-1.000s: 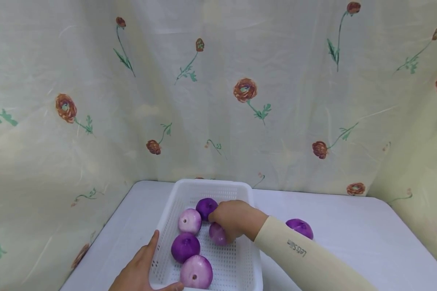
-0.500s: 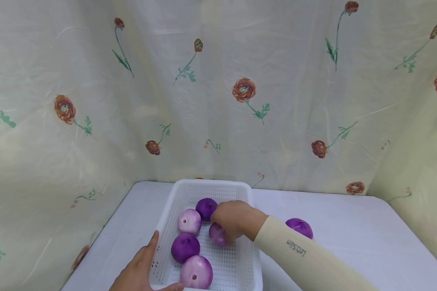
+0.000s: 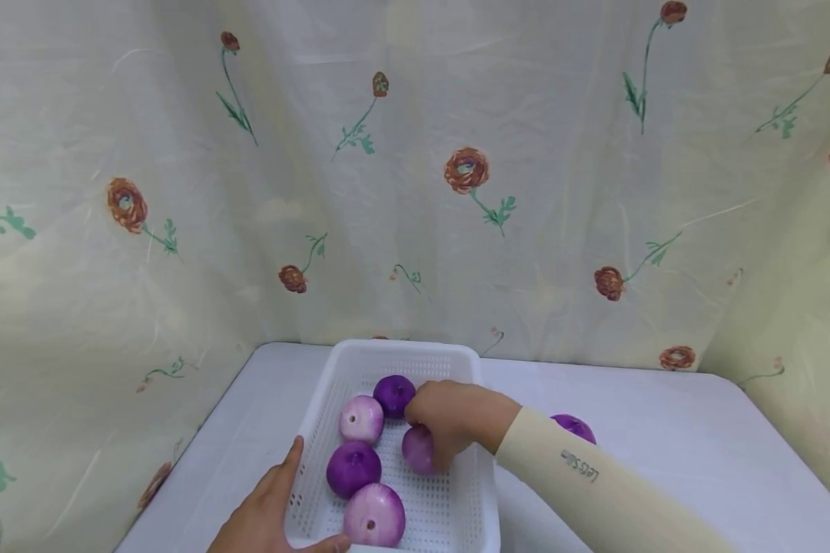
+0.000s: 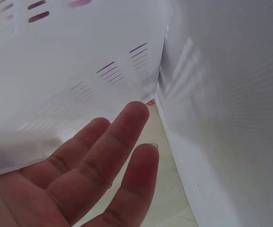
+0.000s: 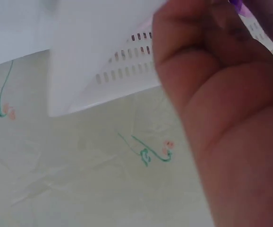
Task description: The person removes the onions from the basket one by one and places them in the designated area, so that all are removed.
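In the head view, a white perforated plastic basket [image 3: 456,503] holds several red onions. My right hand [image 3: 449,415] reaches in over its right side, fingers curled round a red onion [image 3: 418,449]. That onion is low in the basket and partly covered by the hand. A dark purple onion [image 3: 394,396] lies by its fingertips. A paler onion [image 3: 362,419], a dark one [image 3: 353,469] and another pale one [image 3: 374,515] line the left side. My left hand [image 3: 263,507] rests at the basket's near left corner, thumb on the rim; the left wrist view shows extended fingers [image 4: 115,149] outside the wall.
Another red onion [image 3: 574,427] lies on the white table [image 3: 664,445] to the right, partly behind the right sleeve [image 3: 581,476]. A flowered curtain [image 3: 526,230] hangs behind the table and along both sides.
My right hand and forearm have shifted slightly right, and the onion in its grip has moved a little with it. My left hand stays on the basket.
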### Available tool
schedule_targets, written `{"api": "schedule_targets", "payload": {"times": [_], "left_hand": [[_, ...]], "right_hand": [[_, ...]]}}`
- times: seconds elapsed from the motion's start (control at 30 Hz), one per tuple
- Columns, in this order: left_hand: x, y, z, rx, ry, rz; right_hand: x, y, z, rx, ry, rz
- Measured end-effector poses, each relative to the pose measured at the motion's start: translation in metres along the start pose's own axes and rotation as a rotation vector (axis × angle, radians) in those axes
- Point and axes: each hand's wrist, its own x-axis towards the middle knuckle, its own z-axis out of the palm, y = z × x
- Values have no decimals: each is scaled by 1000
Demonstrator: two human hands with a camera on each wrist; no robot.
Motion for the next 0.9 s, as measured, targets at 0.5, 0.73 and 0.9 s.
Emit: {"api": "schedule_targets", "payload": {"times": [0.5, 0.73, 0.9], "left_hand": [[0, 0, -1, 6, 12, -10], [0, -2, 1, 17, 37, 23], [-1, -2, 2, 4, 34, 18]], "right_hand": [[-47, 22, -25, 373, 100, -230], [-99, 30, -40, 449, 198, -285], [-136, 45, -35, 429, 331, -353]]}}
